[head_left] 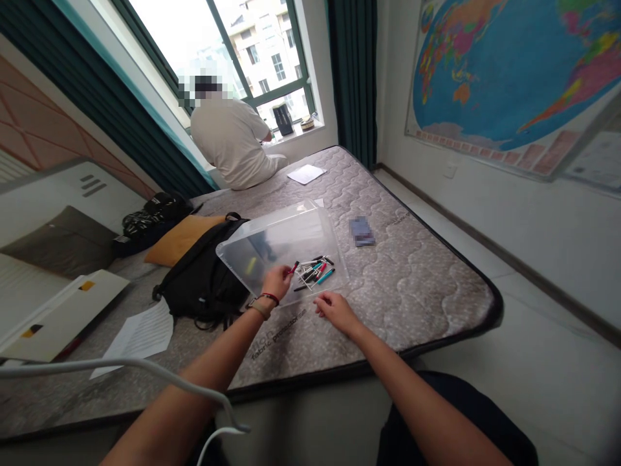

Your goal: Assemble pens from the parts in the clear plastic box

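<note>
My left hand (276,282) reaches into a transparent plastic box (272,243), which lies tilted on the mattress, and grips a red-tipped pen (294,266) between its fingers. Several pens and markers lie loose in a heap (313,272) just right of that hand, among them a teal marker (326,276). My right hand (336,311) rests on the mattress beside the box's near edge. Its fingers are slightly curled and apart, holding nothing.
A quilted grey mattress (407,285) fills the middle. A black backpack (201,272), yellow cushion (182,239), loose papers (140,336) and a blurred packet (361,232) lie on it. A person (233,142) sits at the far edge by the window. A white cable (121,366) crosses the foreground.
</note>
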Tool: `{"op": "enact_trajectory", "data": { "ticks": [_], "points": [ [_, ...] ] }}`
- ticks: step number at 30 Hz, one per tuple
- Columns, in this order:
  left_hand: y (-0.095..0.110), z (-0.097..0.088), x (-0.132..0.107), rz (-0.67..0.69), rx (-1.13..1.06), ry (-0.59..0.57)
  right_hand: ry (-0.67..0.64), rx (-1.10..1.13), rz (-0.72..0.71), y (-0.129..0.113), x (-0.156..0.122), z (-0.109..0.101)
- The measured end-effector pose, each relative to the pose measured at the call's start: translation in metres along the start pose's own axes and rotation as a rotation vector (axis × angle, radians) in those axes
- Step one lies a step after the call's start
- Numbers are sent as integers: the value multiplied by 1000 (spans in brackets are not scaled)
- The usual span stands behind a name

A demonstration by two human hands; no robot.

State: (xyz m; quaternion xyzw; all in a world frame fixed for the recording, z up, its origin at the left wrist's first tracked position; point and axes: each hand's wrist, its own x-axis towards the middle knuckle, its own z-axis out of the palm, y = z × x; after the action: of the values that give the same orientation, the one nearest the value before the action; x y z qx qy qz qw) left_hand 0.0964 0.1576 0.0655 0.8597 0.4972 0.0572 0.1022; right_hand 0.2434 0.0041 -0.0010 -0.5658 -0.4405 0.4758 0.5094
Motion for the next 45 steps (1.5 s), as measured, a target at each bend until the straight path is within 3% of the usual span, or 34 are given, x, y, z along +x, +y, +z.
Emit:
{"op": "enact_trajectory", "data": {
  "ticks": [3, 6, 11, 15, 20, 24, 27, 33, 39, 45],
  "points": [
    [9, 0, -44, 67, -126, -45, 76, 112, 27, -3, 1, 2],
    [16, 8, -94, 112, -469, -66, -10, 202, 36, -8, -6, 5],
    [24, 26, -156, -140, -829, -2, -362, 133, -35, -14, -22, 6],
    [24, 27, -169, -278, -959, 180, -459, 90, -59, -13, -28, 7],
    [20, 9, -150, -201, -863, 157, -345, -56, -125, -9, -26, 7],
    [16, 0, -110, -146, -624, 129, -160, -170, -147, -9, -24, 4],
    [10, 2, -71, -164, -242, 73, -98, -160, -126, -11, -24, 2],
    [2, 14, -12, -176, -23, -30, -68, -153, -120, -9, -22, -2],
    [3, 22, 5, -213, 109, -140, -56, -112, -120, -2, -17, -4],
    [-3, 27, 14, -199, 81, -172, -60, -108, -116, -3, -17, -2]
  ]
}}
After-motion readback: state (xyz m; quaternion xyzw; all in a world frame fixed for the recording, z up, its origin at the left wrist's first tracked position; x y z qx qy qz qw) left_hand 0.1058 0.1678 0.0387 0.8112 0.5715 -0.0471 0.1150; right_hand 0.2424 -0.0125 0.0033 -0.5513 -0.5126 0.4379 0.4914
